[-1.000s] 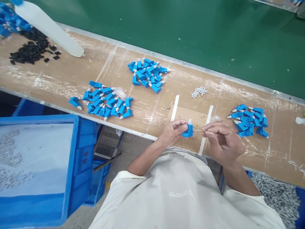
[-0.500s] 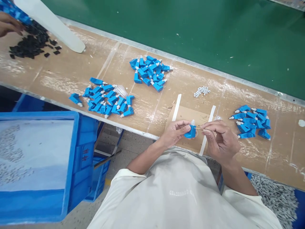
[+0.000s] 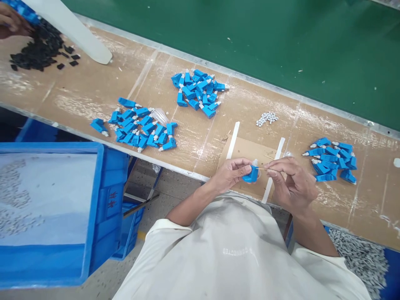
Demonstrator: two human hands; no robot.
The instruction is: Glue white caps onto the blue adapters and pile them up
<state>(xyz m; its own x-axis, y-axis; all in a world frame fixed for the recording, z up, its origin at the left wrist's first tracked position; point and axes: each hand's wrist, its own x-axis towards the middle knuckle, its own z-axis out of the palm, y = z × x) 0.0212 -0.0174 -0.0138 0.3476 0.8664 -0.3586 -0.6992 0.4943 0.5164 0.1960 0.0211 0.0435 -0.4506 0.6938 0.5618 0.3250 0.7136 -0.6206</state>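
Note:
My left hand (image 3: pixel 229 174) pinches a small blue plastic connector (image 3: pixel 251 173) with a white tip, held just above the near edge of the brown workbench (image 3: pixel 93 96). My right hand (image 3: pixel 292 183) is closed on a thin wooden stick (image 3: pixel 265 168) whose tip touches the connector's side. Both hands hover over a taped cardboard patch (image 3: pixel 250 150). A small heap of tiny white parts (image 3: pixel 266 118) lies beyond the patch.
Three piles of blue connectors lie on the bench: left (image 3: pixel 140 129), middle (image 3: pixel 198 91), right (image 3: pixel 333 158). Black parts (image 3: pixel 37 52) and another person's hand (image 3: pixel 11 23) are at far left. A blue crate (image 3: pixel 53 208) stands below left; a green belt (image 3: pixel 250 37) runs behind.
My hands have stayed almost still, the stick working at the connector. Another person's hand has come into view at the far left by the black parts.

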